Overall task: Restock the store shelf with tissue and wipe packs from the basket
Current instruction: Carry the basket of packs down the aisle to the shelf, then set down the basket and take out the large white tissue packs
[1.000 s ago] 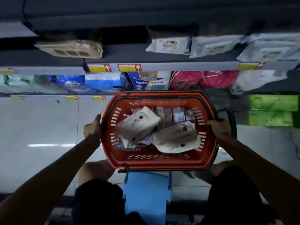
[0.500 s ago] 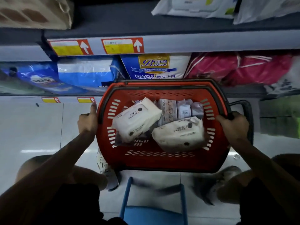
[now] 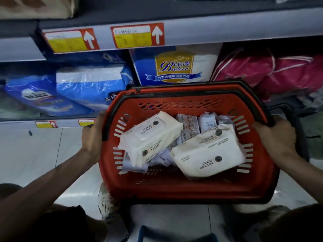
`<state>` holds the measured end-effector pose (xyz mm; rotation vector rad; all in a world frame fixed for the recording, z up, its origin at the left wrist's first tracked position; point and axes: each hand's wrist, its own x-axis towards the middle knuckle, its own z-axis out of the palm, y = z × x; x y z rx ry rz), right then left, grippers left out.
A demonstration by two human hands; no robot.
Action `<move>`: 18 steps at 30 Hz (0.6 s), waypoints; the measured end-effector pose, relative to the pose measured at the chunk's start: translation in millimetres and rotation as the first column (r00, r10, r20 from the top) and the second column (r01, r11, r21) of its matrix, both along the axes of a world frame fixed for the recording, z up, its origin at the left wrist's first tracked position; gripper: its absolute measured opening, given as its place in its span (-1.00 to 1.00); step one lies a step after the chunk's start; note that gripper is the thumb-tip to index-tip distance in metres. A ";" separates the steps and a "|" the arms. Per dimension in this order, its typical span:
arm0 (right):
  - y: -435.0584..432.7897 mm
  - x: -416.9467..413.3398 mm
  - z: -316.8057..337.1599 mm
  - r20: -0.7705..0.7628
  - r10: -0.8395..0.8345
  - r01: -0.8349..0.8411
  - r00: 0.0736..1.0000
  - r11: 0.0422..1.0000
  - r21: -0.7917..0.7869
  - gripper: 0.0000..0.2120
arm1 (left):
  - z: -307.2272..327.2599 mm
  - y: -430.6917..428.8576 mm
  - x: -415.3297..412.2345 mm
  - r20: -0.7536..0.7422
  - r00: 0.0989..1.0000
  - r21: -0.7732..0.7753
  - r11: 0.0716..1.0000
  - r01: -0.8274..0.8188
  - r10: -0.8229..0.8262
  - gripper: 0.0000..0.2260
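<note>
Closer now than a second ago, the red basket (image 3: 188,186) hangs above the pale floor, the left hand (image 3: 92,138) and right hand (image 3: 274,137) each clasped on its side rims. Two white wipe packs (image 3: 150,137) lie atop smaller packs inside. Beyond stands the shelf (image 3: 209,21) with blue and pink packs.

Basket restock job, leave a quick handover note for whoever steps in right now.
Left hand grips the red basket's left rim; right hand grips its right rim.
Inside: two large white wipe packs on top of smaller tissue packs.
Basket is held in front of the lower shelf.
Done: nothing shelved yet.
Left: shelve every pack.
</note>
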<state>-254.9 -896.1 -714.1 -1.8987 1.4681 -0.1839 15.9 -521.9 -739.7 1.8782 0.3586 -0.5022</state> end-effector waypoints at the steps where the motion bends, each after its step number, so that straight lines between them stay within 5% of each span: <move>1: 2.2 -0.3 2.7 0.005 -0.002 0.002 1.000 1.000 0.000 -0.87 | -0.7 0.2 0.0 0.004 1.000 -0.011 1.000 -0.016 0.016 -0.51; 6: 10.9 -4.3 13.8 -0.005 -0.033 0.033 0.999 0.999 -0.032 -0.78 | -0.4 4.4 -5.0 0.067 0.998 0.024 1.000 -0.016 0.014 -0.49; 10: 19.1 -8.4 18.0 -0.028 0.022 -0.024 0.999 0.997 -0.068 -0.73 | 3.6 10.0 -10.3 0.168 0.962 0.119 0.973 0.195 -0.213 -0.48; 14: 29.3 -11.8 30.5 -0.090 0.099 -0.110 0.991 0.987 -0.120 -0.67 | 7.0 17.5 -23.0 0.220 0.876 0.297 0.885 0.359 -0.429 -0.48; 18: 36.1 -14.0 39.7 -0.132 0.125 -0.138 0.983 0.985 -0.099 -0.45 | 6.9 25.9 -30.5 0.267 0.743 0.626 0.697 0.351 -0.614 -0.22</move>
